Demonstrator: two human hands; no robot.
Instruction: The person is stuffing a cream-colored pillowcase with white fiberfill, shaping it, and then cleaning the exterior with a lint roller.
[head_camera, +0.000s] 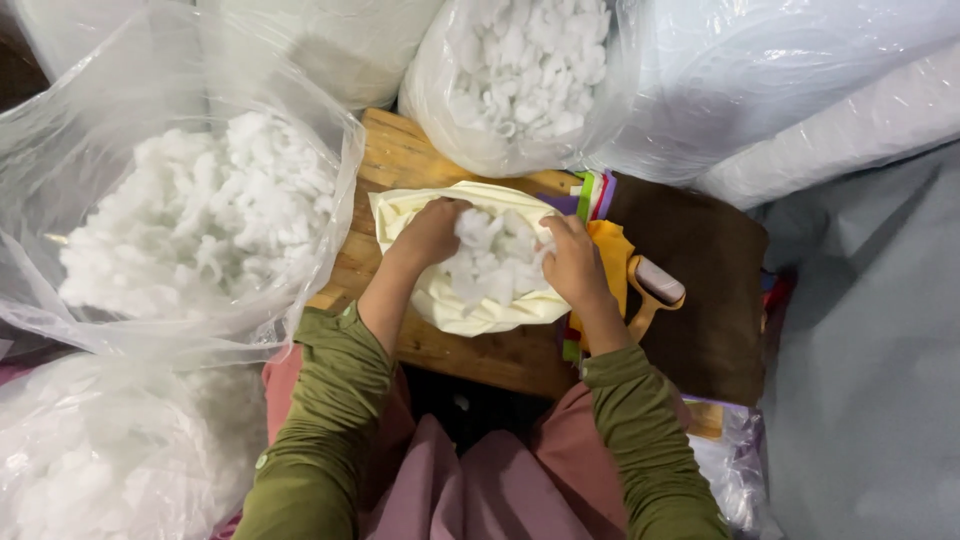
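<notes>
3 bags of white stuffing (200, 215) (clear plastic), 1 cream cover (420, 215), 2 hands (575, 262)

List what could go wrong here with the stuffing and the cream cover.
1. Both the left hand and right hand press white stuffing into the cream cover; loose tufts may spill onto the wooden table.
2. The cover overhangs the table's near edge, so it might slide off.
3. The big open stuffing bag leans close to the left arm; a nudge could tip fluff out.
</notes>
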